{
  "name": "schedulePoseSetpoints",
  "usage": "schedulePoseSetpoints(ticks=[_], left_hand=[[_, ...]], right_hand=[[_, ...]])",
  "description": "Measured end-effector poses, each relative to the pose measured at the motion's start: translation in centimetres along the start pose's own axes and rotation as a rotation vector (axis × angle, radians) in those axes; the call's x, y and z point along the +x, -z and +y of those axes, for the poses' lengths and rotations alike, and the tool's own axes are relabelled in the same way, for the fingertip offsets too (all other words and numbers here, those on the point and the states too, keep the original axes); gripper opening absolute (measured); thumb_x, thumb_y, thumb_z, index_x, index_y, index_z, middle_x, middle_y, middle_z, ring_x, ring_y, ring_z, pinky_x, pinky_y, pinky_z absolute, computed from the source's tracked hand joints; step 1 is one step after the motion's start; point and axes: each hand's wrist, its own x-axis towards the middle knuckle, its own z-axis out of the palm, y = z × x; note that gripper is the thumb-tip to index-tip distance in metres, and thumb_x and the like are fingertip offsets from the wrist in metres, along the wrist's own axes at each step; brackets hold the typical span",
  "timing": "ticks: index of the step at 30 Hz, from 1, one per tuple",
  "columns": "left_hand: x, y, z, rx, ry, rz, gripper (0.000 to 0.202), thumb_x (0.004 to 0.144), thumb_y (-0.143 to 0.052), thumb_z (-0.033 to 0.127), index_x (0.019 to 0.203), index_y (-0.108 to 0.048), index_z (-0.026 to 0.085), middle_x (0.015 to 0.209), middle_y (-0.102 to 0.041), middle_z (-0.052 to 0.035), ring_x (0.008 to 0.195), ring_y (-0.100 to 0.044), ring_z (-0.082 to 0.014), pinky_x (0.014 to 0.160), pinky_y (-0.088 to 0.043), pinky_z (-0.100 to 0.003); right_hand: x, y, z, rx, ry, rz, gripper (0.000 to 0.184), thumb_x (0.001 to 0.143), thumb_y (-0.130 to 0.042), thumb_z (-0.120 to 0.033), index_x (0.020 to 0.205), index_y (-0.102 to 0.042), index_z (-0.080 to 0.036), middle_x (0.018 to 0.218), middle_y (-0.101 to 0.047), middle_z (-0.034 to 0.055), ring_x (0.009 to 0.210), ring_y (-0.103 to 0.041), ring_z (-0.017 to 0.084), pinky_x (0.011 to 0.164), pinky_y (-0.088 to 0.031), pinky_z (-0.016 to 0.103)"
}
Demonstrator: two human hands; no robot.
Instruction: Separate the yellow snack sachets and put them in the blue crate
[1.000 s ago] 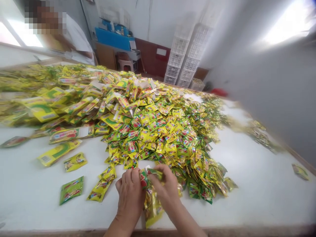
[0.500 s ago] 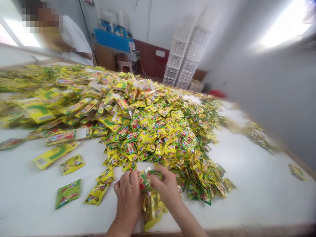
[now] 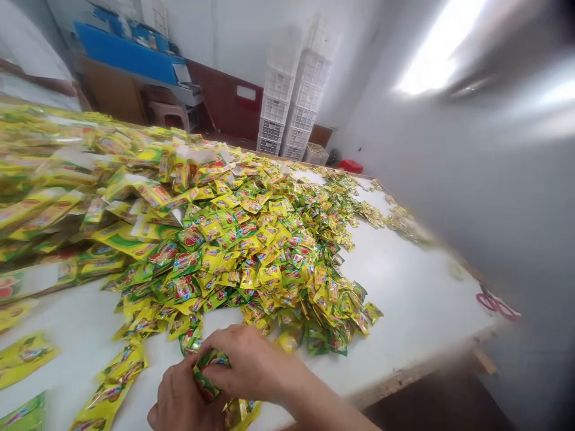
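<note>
Near the table's front edge, my left hand (image 3: 182, 398) is curled around a small green packet with red print (image 3: 209, 377). My right hand (image 3: 249, 362) closes over the same packet from the right, with thumb and fingers on it. Part of the packet is hidden by the hands. Under them, a shiny yellow packet (image 3: 246, 413) shows at the lower edge of the view. Just beyond my fingers lies a large heap of small yellow and green packets (image 3: 265, 251). A joined yellow strip of packets (image 3: 110, 389) rests to the left of my hands.
Flattened or open yellow cartons (image 3: 40, 215) are piled at the left of the white table (image 3: 381, 299). Pink-handled scissors (image 3: 496, 305) lie near the right corner. Stacked white crates (image 3: 287, 102) and a blue-topped desk (image 3: 126, 54) stand behind. A person's white sleeve (image 3: 31, 48) shows upper left.
The view has swung right, bringing the scissors and table corner into sight. My hands have drawn closer together, the right now partly over the left, both still on the green packet.
</note>
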Motion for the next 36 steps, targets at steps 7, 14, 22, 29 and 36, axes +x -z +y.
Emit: schedulePoseSetpoints(ticks=[7,14,22,29,36], left_hand=[[-2.3,4.0,-1.4,-0.829,0.114,-0.293,0.039,0.075,-0.064,0.051,0.098,-0.05,0.022,0.091,-0.064,-0.0034,0.086,-0.063,-0.0256,0.076,-0.049,-0.035],[-2.3,6.5,-3.0,-1.205,0.169,-0.461,0.03,0.077,-0.071,0.042,0.094,-0.059,0.02,0.09,-0.071,-0.0033,0.088,-0.064,-0.0215,0.076,-0.049,-0.027],[-3.3,6.2,-2.4,-1.333,0.224,-0.341,0.027,0.073,-0.075,0.038,0.092,-0.065,0.021,0.089,-0.07,-0.0002,0.086,-0.061,-0.0186,0.071,-0.047,-0.022],[-3.0,5.3,-2.9,-1.328,0.225,-0.393,0.028,0.071,-0.076,0.039,0.088,-0.066,0.018,0.078,-0.068,-0.0008,0.08,-0.06,-0.0192,0.067,-0.045,-0.023],[-3.1,6.0,-2.8,-1.339,0.246,-0.363,0.028,0.07,-0.077,0.036,0.09,-0.066,0.019,0.084,-0.071,-0.0012,0.084,-0.061,-0.02,0.072,-0.047,-0.024]], right_hand=[[-0.2,-2.2,0.0,0.062,-0.081,-0.014,0.025,0.078,-0.072,-0.026,0.1,-0.061,-0.022,0.097,-0.064,0.0019,0.089,-0.061,0.018,0.074,-0.043,0.023],[0.4,-2.9,-0.9,-0.055,0.177,-0.144,0.011,0.08,-0.059,-0.008,0.082,-0.064,-0.018,0.088,-0.061,0.0035,0.088,-0.056,0.018,0.073,-0.041,0.025],[1.3,-4.4,-0.8,0.206,-0.055,0.006,0.009,0.073,-0.077,-0.018,0.08,-0.072,-0.02,0.075,-0.063,-0.0018,0.076,-0.059,0.015,0.069,-0.043,0.024],[0.0,-3.1,-2.2,0.114,0.122,0.03,0.013,0.079,-0.073,-0.018,0.091,-0.072,-0.022,0.109,-0.062,0.0035,0.106,-0.052,0.018,0.094,-0.04,0.031],[-1.0,-5.3,-1.4,0.215,0.054,0.005,0.002,0.081,-0.073,-0.023,0.08,-0.074,-0.024,0.112,-0.061,0.0016,0.112,-0.051,0.018,0.096,-0.04,0.031]])
